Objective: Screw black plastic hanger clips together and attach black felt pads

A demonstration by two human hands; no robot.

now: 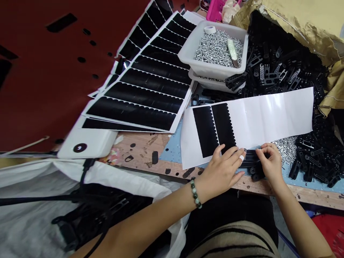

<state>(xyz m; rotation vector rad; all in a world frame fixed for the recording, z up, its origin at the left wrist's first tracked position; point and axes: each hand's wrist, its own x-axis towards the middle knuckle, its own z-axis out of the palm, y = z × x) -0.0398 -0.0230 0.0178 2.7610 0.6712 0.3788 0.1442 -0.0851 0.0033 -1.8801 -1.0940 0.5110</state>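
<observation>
My left hand lies at the lower edge of a white backing sheet carrying two black scalloped strips. A white band circles one finger, and the fingers and thumb bracket one end of a black plastic bracket. My right hand pinches the other end of that bracket above the wooden bench edge. Part of the bracket is hidden by my fingers. A beaded bracelet circles my left wrist.
A white tub of silver screws sits on a second tub, with a tape roll inside. Black brackets lie heaped behind the sheet and at right. Stacked strip sheets lie on a red board.
</observation>
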